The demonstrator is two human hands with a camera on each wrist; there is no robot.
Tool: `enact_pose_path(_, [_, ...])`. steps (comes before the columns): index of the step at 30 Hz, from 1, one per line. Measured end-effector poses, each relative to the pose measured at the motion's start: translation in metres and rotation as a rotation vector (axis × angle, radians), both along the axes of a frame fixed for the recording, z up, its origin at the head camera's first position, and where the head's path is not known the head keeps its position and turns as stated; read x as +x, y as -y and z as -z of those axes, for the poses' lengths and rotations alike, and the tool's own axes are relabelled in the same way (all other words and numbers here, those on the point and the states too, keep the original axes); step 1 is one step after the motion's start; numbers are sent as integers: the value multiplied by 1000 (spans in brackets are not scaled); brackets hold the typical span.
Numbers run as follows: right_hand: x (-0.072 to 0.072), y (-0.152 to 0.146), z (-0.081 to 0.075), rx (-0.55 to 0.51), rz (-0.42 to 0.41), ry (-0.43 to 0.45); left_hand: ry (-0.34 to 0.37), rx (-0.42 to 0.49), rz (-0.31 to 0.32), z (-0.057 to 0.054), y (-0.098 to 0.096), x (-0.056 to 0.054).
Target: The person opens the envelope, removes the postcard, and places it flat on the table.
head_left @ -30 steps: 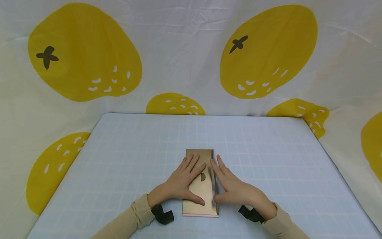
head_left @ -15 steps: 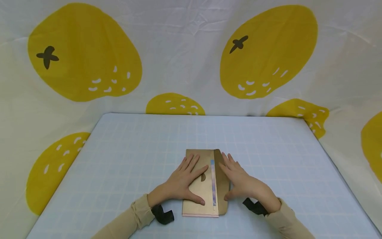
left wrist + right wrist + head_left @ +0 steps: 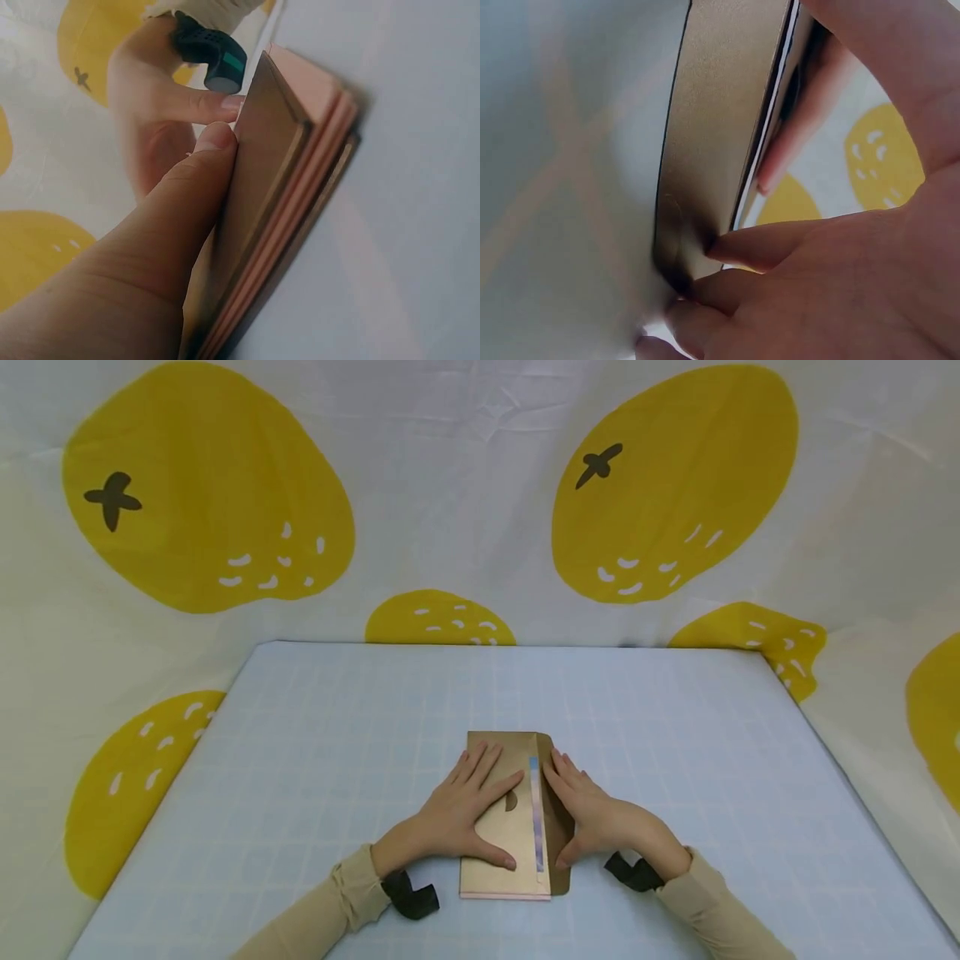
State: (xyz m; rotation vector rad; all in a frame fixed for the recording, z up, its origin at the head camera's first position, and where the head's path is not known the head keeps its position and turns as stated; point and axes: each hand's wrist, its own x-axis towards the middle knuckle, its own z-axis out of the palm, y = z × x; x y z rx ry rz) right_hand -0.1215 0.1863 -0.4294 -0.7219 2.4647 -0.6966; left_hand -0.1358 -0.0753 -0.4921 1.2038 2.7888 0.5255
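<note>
A flat gold-brown folding case (image 3: 495, 883) lies lengthwise on the table; its exact kind is unclear. Its narrow flap (image 3: 559, 881) is folded out to the right, baring a blue-purple strip (image 3: 537, 818). Over the cover rests my left hand (image 3: 453, 818), fingers spread straight, beside a dark half-round mark (image 3: 512, 801). My right hand (image 3: 600, 818) touches the flap with extended fingers. Pink layers (image 3: 315, 165) show between brown covers in the left wrist view, the left thumb (image 3: 214, 146) against the top cover. In the right wrist view, fingertips meet the flap (image 3: 712, 112).
A pale blue checked cloth (image 3: 337, 735) covers the table. Behind hangs a white curtain (image 3: 450, 485) with large yellow fruit prints. Black wrist mounts (image 3: 411, 897) sit under both wrists, close to the tabletop.
The flap, standing upright earlier, has been turned out to the right, exposing the strip. My right hand went right with it, then slightly back left onto the flap. My left hand stays put.
</note>
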Motion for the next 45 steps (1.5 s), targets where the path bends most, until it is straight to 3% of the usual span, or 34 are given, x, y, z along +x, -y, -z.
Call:
enact_pose_path(33, [-3, -2, 3, -4, -39, 1, -15, 20, 8, 1, 0, -1])
enact_pose_path(38, [-2, -2, 2, 14, -38, -4, 6, -5, 16, -8, -2, 1])
enact_pose_path(45, [-1, 1, 2, 8, -58, -21, 68, -186, -9, -34, -10, 4])
